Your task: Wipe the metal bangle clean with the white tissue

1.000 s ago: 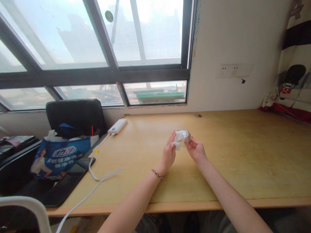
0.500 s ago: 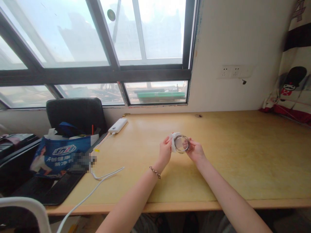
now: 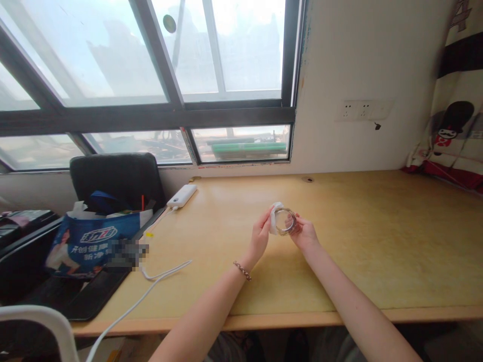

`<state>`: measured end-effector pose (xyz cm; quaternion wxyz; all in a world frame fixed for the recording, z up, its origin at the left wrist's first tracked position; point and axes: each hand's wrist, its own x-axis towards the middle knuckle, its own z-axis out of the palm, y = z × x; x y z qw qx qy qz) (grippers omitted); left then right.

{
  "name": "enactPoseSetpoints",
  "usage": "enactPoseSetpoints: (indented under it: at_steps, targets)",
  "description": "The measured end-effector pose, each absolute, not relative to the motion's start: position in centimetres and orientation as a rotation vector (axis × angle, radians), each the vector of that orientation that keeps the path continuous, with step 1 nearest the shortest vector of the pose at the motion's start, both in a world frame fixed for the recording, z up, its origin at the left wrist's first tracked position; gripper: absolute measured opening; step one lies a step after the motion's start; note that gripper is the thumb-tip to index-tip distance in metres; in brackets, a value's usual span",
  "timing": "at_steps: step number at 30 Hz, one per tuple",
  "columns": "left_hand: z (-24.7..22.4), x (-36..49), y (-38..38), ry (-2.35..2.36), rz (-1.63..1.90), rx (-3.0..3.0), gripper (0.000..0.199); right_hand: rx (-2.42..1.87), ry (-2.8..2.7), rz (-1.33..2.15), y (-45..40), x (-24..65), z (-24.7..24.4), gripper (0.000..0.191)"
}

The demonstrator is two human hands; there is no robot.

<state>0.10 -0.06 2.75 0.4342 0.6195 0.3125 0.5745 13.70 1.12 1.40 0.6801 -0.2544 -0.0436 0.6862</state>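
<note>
Above the tabletop I hold a small round clear glass container (image 3: 286,221), tilted so its circular rim faces me; its exact kind is hard to make out. My right hand (image 3: 306,235) is closed on its right side, fingers at the edge. In my left hand (image 3: 260,232) a crumpled white tissue (image 3: 273,224) is pinched and pressed along the container's left rim. A beaded bracelet (image 3: 242,270) circles my left wrist. The fingertips behind the glass and tissue are partly hidden.
The wooden table (image 3: 377,251) extends under both arms. A white power bank (image 3: 182,196) with a white cable (image 3: 158,279) lies to the left. Beyond it, a blue bag (image 3: 94,246) rests on a black chair (image 3: 116,173). A window (image 3: 241,55) and wall stand behind.
My left hand and the tissue have shifted slightly right and up around the glass rim. The glass has turned a little in my right hand, which stays nearly in place.
</note>
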Motion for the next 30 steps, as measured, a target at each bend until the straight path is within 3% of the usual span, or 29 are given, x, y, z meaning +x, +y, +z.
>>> enactPoseSetpoints:
  at_steps: [17, 30]
  targets:
    - [2.5, -0.6, 0.9, 0.791, 1.274, 1.574, 0.035, -0.624, -0.409, 1.668, -0.2, 12.5, 2.1, 0.014]
    - [3.6, -0.6, -0.7, 0.746, 1.230, 2.257, 0.031, -0.648, -0.530, 1.646, 0.1, 11.7, 0.9, 0.013]
